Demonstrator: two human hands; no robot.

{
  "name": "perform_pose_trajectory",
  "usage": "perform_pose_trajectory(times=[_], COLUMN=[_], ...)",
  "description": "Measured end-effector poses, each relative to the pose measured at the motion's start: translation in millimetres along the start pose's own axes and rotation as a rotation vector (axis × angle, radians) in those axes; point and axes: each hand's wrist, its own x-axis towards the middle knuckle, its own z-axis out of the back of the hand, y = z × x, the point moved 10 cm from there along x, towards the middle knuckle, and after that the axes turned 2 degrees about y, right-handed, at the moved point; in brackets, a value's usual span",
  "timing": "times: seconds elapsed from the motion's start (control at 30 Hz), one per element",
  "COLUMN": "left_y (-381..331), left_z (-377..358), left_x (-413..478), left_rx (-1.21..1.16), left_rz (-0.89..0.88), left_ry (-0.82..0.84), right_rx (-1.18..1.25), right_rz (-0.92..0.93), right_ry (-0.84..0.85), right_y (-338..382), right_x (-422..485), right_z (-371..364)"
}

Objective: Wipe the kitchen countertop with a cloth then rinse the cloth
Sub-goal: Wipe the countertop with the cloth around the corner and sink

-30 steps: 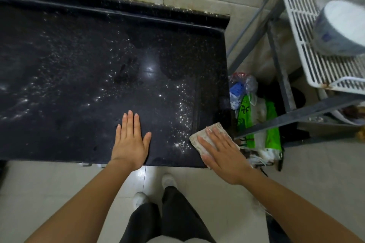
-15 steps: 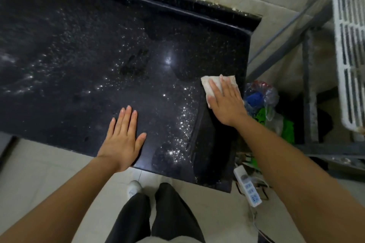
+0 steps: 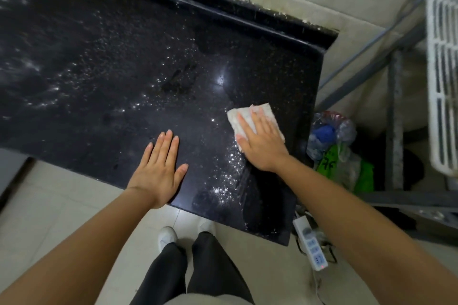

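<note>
Countertop (image 3: 124,69) being wiped near its right end.
Left hand (image 3: 158,168) is being rested flat, fingers straight, at the front edge; cloth (image 3: 270,115) is being pressed under the flat right hand (image 3: 260,143), droplets (image 3: 228,156) lying just left.

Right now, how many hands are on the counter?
2. The left hand lies flat on the bare counter near its front edge. The right hand presses the cloth flat, nearer the counter's right end. Neither is hidden.
</note>
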Motion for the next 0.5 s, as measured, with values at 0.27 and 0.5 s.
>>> perform_pose_trajectory(times=[0.27, 0.5], left_y=[1.4, 5.0], left_z=[-4.6, -7.9], left_x=[0.2, 0.5], left_rx=[-0.028, -0.106], left_rz=[-0.006, -0.001], left_ry=[0.057, 0.062], right_rx=[-0.259, -0.212], right_rz=[0.410, 0.324], right_ry=[-0.005, -0.004], right_y=[59.2, 12.0], right_x=[-92.5, -43.4], right_z=[-51.1, -22.8])
